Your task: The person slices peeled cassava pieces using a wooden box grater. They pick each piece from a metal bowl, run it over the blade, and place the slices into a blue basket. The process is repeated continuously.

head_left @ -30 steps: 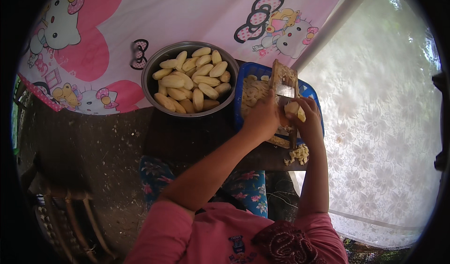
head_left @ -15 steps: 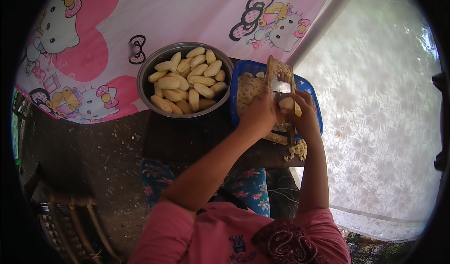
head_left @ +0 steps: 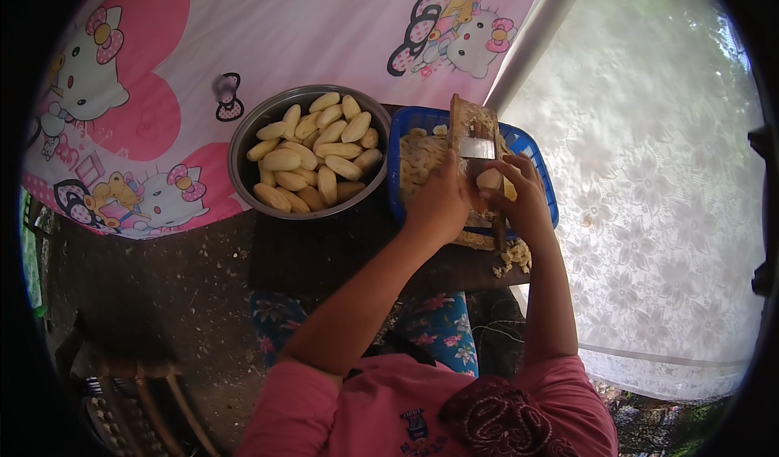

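Observation:
My left hand (head_left: 439, 204) is closed around the left edge of a wooden slicer board (head_left: 474, 118), which has a shiny metal blade (head_left: 477, 148) set across it. Pinched in the fingers of my right hand (head_left: 526, 196) is a pale peeled banana (head_left: 489, 179), pressed to the board just below the blade. The slicer leans lengthwise over a blue plastic basket (head_left: 531, 142). Round banana slices (head_left: 417, 161) lie in the basket to the left of the board. How much of the banana is left under my fingers is partly hidden.
Left of the basket stands a round metal bowl (head_left: 240, 187) heaped with whole peeled bananas (head_left: 326, 150). Both rest on a dark wooden table (head_left: 324, 258). Crumbled scraps (head_left: 514, 256) sit at its right corner. A pink printed curtain (head_left: 284, 31) and a white lace curtain (head_left: 649, 213) hang close by.
The whole view has shifted slightly, with the bowl now lower and farther left in it. Both hands keep their holds, the banana staying just below the blade.

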Available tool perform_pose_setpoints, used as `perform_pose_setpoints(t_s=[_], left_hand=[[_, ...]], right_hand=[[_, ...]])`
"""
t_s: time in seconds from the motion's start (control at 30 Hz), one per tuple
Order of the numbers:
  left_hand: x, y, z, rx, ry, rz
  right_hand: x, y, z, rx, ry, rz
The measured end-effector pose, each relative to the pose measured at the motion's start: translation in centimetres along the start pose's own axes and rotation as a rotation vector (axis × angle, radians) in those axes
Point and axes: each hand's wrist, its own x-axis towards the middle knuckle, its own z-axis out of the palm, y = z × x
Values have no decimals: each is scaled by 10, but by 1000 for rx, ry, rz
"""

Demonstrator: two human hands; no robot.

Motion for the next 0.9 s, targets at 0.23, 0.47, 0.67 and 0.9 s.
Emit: perform_pose_setpoints(t_s=[0.23,0.47,0.67,0.9], left_hand=[[6,-7,3,-46,-69,30],[3,2,-2,46,-53,-6],[4,-4,3,-30,-34,36],[2,-3,1,17,-5,26]], right_hand=[[64,29,22,169,49,159],[7,8,5,22,-72,116],[57,26,20,42,69,120],[25,16,10,163,32,61]])
